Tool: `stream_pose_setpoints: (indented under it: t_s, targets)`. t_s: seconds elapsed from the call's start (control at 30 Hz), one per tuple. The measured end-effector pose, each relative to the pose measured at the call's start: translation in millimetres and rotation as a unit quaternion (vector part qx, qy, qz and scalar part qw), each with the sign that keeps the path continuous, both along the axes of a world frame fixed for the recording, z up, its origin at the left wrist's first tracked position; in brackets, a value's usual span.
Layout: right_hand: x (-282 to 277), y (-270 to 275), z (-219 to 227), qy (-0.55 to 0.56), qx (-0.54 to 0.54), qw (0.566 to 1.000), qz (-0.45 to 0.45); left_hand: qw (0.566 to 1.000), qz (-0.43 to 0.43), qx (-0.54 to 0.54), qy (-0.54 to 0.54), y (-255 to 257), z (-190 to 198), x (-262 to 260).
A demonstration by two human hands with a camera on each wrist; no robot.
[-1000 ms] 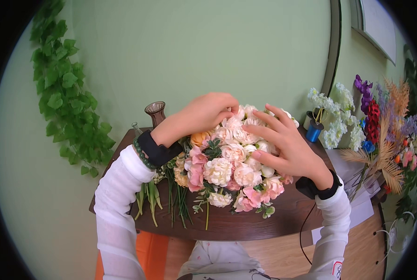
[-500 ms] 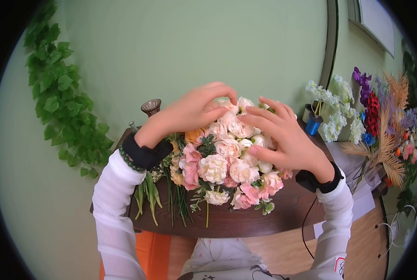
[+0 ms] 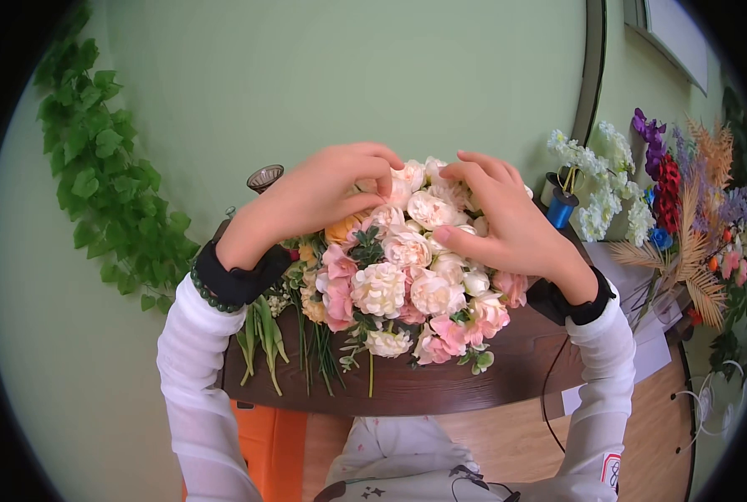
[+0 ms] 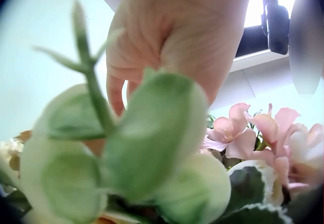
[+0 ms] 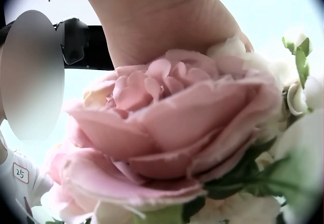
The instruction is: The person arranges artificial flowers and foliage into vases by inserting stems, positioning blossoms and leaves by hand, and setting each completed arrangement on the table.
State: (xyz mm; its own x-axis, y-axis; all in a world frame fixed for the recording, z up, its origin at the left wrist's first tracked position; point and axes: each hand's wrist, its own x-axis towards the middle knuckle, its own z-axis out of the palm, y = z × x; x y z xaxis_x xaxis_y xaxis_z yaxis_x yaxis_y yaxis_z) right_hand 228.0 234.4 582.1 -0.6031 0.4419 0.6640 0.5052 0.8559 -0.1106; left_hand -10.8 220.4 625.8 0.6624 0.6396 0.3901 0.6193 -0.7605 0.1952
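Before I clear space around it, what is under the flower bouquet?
Under the bouquet, a green stem and dark wooden table show at the front edge; blooms cover the rest.

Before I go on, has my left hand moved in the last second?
Yes. Judged against the brown vase in the head view, your left hand has shifted toward your left, and the forearm now hides more of that vase.

Blue spool (image 3: 560, 211) (table (image 3: 440, 393) dark brown)
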Motion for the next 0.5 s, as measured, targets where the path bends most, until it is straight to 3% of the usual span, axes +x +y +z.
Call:
stream_pose_setpoints:
  t_s: [0.1,0.2,0.3,0.43,0.5]
  targets:
    - [2,0,-1,-0.005,-0.003,1.000,-0.008,0.997,-0.035,0.057,-0.025,5,-7,-8]
    - [2,2,1,-0.023,0.000,1.000,-0.004,0.999,-0.019,0.023,-0.030,1,-8,-10]
    - [4,-1,8,-0.117,-0.024,0.993,-0.022,0.998,-0.025,0.007,-0.060,0,-13,-11]
    - [11,3,5,0.023,-0.006,0.999,0.027,0.991,-0.021,0.011,-0.130,-5,-16,-14]
    - [18,8,4,0.086,-0.006,0.996,0.039,0.986,0.052,0.000,-0.158,-12,-15,-20]
